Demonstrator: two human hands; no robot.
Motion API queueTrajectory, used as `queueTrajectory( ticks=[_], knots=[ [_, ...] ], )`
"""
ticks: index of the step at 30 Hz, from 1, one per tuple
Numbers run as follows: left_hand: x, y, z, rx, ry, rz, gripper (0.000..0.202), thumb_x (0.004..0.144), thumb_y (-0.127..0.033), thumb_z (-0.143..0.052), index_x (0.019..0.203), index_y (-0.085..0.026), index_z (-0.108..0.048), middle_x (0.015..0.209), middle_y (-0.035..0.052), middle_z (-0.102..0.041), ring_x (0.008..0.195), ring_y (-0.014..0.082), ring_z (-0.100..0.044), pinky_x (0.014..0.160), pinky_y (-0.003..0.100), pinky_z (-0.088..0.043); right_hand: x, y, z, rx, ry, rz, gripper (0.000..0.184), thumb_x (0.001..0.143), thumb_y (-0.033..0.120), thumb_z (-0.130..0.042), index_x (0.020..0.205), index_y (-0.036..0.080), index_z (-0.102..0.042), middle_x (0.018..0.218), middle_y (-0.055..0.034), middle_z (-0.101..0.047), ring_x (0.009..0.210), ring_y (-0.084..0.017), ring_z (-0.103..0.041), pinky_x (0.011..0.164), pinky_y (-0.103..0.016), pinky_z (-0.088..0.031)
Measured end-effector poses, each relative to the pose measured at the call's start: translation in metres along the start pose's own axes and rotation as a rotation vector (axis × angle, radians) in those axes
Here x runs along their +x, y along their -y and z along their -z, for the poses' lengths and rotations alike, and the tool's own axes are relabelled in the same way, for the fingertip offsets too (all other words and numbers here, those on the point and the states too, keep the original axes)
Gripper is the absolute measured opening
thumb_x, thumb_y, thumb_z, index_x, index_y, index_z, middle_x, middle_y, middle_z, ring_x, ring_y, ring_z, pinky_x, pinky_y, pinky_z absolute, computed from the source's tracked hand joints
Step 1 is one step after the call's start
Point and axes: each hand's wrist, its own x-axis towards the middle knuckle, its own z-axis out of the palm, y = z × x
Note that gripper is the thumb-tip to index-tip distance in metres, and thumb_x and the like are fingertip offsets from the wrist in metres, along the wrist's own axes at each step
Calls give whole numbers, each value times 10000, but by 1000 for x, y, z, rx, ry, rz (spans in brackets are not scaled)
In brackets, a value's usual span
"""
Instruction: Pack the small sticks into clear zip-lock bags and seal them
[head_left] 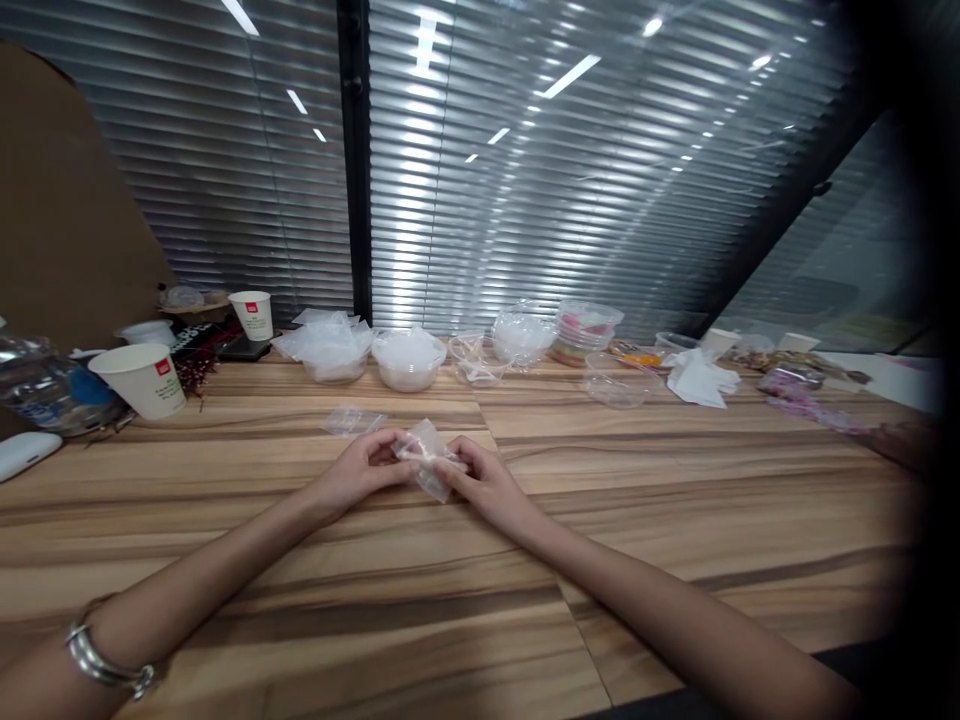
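Both my hands meet over the middle of the wooden table [675, 500]. My left hand [360, 472] and my right hand [484, 482] both pinch a small clear plastic bag [427, 450] between their fingertips. The bag is crumpled and held just above the tabletop. What is inside it is too small to make out. A second small clear bag [351, 420] lies flat on the table just beyond my left hand. A silver bracelet [105, 665] is on my left wrist.
Clear plastic bowls and lids [409, 362] stand in a row at the far edge, beside stacked containers of coloured food [583, 330]. White paper cups [146, 378] and a water bottle [45, 392] stand at left. White napkins [701, 380] lie at right. Window blinds stand behind.
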Motion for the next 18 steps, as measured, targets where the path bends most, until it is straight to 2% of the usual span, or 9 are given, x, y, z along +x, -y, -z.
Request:
queueTrajectory(
  ticks=[2, 8, 15, 18],
  knots=[
    [-1, -1, -1, 87, 49, 1, 289, 697, -314, -677, 929, -149, -626, 871, 43, -632, 822, 185, -566, 748, 282, -444, 0, -1, 0, -13, -11, -14, 234, 804, 427, -551, 810, 194, -540, 692, 13, -538, 617, -123, -477, 546, -225, -345],
    [0, -1, -3, 180, 26, -22, 301, 715, -341, -653, 940, -143, -637, 855, 51, -640, 798, 193, -577, 725, 297, -454, 0, -3, -2, 95, -8, -39, 241, 761, 425, -606, 789, 190, -558, 698, 12, -561, 610, -121, -490, 553, -228, -365],
    [0, -3, -2, 42, 28, -18, 344, 724, -315, -654, 1026, -163, -590, 1007, 59, -624, 933, 202, -573, 835, 317, -433, 2, -1, -5, 337, 5, -108, 243, 730, 415, -640, 798, 184, -606, 700, -4, -598, 598, -122, -519, 569, -240, -391],
    [-1, -4, -2, 2, 13, -10, 295, 722, -312, -658, 963, -154, -595, 928, 43, -626, 873, 184, -578, 795, 293, -437, 1, 1, -8, 408, -4, -119, 246, 735, 410, -639, 789, 172, -603, 660, -6, -604, 574, -114, -519, 568, -238, -392]
  ],
)
